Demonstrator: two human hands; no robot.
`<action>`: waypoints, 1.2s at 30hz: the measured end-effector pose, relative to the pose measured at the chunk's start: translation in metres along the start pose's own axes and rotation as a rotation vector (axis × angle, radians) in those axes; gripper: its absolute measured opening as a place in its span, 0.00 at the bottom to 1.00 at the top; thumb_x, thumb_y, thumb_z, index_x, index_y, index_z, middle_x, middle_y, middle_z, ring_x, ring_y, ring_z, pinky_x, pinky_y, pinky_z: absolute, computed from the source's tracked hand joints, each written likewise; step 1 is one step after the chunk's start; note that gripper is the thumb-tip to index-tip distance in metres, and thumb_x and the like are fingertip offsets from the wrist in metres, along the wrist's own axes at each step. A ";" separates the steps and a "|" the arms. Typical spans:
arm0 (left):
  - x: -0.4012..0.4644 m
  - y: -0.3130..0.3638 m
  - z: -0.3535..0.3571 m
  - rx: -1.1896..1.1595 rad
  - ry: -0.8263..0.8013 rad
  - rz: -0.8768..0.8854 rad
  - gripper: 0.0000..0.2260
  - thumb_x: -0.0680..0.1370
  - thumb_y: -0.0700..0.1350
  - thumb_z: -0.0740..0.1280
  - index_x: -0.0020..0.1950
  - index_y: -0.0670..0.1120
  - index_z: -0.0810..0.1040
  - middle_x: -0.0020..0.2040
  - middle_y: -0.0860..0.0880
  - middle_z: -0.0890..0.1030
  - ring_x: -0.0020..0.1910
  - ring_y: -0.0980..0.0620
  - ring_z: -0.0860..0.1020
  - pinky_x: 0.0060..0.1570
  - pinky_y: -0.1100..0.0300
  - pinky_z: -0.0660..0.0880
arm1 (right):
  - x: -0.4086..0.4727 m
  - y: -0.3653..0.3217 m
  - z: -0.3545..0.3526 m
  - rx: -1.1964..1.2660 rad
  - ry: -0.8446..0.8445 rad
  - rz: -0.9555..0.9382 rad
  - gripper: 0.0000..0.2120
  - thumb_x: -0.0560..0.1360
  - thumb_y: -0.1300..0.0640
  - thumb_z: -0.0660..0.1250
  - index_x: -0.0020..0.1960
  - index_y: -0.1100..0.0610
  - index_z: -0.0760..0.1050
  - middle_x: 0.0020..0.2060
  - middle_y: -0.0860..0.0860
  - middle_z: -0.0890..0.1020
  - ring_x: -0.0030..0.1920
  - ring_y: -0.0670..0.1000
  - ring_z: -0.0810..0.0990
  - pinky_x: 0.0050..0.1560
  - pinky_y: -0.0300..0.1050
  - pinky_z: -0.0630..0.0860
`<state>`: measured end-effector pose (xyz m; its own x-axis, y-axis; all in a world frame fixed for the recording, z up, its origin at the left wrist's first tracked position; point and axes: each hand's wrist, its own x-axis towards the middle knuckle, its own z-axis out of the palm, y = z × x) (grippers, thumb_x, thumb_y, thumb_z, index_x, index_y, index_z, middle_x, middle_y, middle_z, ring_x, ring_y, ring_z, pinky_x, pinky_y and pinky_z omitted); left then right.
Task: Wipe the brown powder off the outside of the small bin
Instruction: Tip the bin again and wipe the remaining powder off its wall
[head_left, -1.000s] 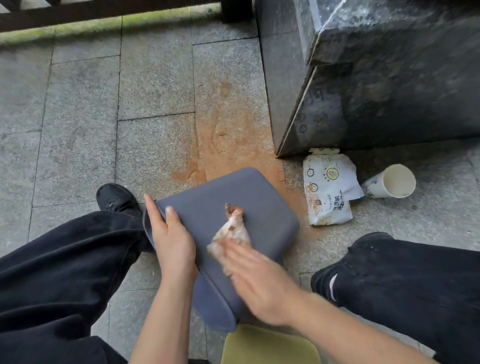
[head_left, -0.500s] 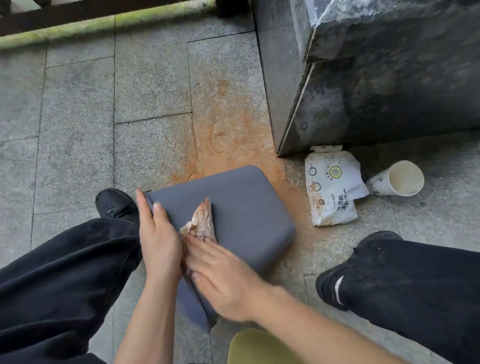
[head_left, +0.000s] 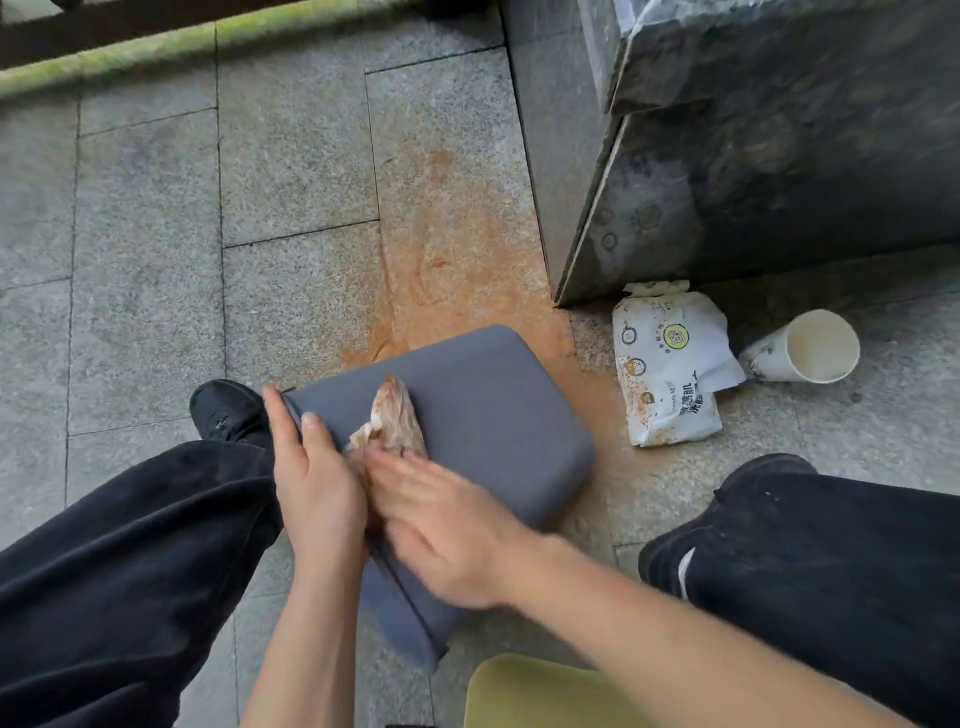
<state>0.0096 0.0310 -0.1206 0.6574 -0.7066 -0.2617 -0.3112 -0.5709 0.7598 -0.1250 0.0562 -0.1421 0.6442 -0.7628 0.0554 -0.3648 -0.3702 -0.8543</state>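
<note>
A small gray bin lies on its side on the stone floor, in the lower middle of the frame, between the person's two legs in black pants. Its flat gray side faces up.

The left hand holds the bin at its left edge. The thumb sits on the outer edge and the fingers curl over onto the gray side, so the hand is closed around the rim.

The right hand is just beside the left hand, and the two touch. It lies flat on the bin with the fingers stretched out and close together. The fingers press down on a crumpled wipe. The wipe is white with brown stains, and its pointed end sticks up past the fingertips. The right hand looks a bit blurry.

Brown powder covers the floor above the bin, in the middle of the frame, and goes on around the bin's right side.

A big dark stone block fills the upper right. Below it, at the right, lies a white packet with brown dust on it. A white paper cup lies on its side just beside the packet. A black shoe shows at the left of the bin, and another black shoe at the lower right. Something yellow-green shows at the bottom edge.
</note>
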 end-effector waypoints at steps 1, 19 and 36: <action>-0.001 0.001 0.001 -0.015 0.011 -0.002 0.24 0.84 0.52 0.54 0.80 0.59 0.56 0.78 0.58 0.62 0.72 0.63 0.63 0.66 0.67 0.59 | 0.008 0.017 -0.014 -0.018 0.008 0.052 0.24 0.80 0.62 0.56 0.76 0.63 0.62 0.77 0.58 0.62 0.79 0.52 0.55 0.79 0.44 0.48; -0.001 -0.012 0.005 -0.012 0.179 0.008 0.23 0.84 0.46 0.54 0.79 0.46 0.62 0.77 0.50 0.65 0.74 0.59 0.63 0.57 0.85 0.53 | -0.053 0.124 -0.060 0.021 0.147 0.724 0.24 0.85 0.55 0.47 0.80 0.57 0.54 0.80 0.49 0.54 0.80 0.46 0.49 0.78 0.42 0.44; -0.003 -0.004 0.004 -0.045 0.124 0.030 0.22 0.84 0.45 0.55 0.79 0.45 0.62 0.77 0.52 0.65 0.67 0.70 0.62 0.59 0.83 0.55 | -0.041 0.049 -0.027 -0.052 0.037 0.242 0.22 0.78 0.62 0.56 0.72 0.61 0.70 0.74 0.57 0.69 0.77 0.53 0.61 0.78 0.49 0.54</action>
<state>0.0066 0.0336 -0.1250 0.7293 -0.6641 -0.1647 -0.3025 -0.5288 0.7930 -0.1879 0.0548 -0.1725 0.5090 -0.8513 -0.1276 -0.5400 -0.2004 -0.8174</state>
